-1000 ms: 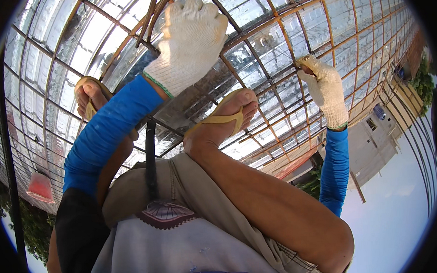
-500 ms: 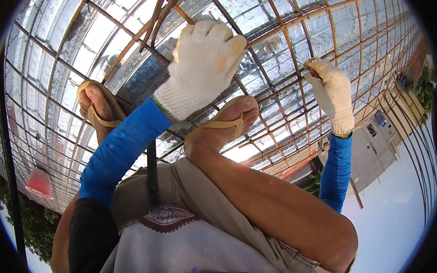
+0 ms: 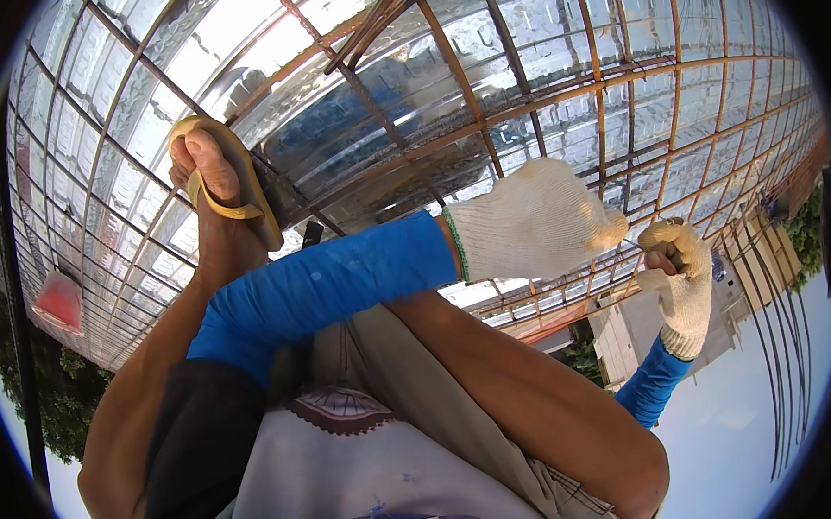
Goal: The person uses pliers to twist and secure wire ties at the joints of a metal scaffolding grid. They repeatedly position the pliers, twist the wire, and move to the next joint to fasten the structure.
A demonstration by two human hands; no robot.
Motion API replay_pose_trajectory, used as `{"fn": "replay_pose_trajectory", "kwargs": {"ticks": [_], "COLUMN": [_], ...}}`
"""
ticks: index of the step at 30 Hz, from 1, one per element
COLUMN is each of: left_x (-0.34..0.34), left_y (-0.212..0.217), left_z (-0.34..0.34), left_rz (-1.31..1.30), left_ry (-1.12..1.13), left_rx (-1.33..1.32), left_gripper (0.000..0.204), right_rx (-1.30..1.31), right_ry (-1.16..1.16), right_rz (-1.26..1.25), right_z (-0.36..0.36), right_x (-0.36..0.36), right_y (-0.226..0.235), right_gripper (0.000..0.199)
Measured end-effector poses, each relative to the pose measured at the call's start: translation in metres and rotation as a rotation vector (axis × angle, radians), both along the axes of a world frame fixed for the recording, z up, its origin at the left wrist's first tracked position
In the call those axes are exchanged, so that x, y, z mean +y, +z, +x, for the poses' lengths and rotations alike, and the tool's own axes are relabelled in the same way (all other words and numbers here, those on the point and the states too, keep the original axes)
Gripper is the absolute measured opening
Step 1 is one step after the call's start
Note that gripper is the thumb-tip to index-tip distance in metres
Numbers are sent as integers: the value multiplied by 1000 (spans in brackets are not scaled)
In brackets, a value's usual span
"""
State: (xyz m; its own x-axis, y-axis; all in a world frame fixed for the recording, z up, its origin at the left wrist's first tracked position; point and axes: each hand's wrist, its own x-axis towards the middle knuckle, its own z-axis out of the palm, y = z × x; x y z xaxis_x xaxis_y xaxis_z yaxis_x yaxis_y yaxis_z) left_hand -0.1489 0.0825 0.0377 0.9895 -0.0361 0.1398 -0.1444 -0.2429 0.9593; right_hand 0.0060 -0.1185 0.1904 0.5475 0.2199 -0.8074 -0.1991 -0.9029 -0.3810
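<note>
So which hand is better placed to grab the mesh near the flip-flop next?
Probably the left hand: it looks nearer the flip-flop and the steel mesh beside it, though whether it's free is unclear. The right hand is farther right.

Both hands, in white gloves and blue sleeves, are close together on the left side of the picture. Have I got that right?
Not quite: the side is wrong. The head view shows the left hand and the right hand close together on the right side of the picture. The white gloves and blue sleeves are as you said.
</note>
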Motion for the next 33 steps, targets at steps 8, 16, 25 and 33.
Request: {"fn": "replay_pose_trajectory", "kwargs": {"ticks": [8,16,25,33], "left_x": [17,40,52,67], "left_y": [-9,13,0,14], "left_z": [-7,15,20,31], "left_rz": [191,441,552,658], "left_ry": [-349,-381,-405,-348], "left_rx": [140,101,-3,-148], "left_gripper": [11,13,22,19], "right_rx": [210,-123,-19,57], "right_ry": [693,175,-173,166], "right_rz": [17,-109,188,65], "right_z": [7,9,-16,-31], "right_x": [27,-8,-9,3], "right_y": [-7,-21,12,-13], "right_gripper": [25,22,27,27]}}
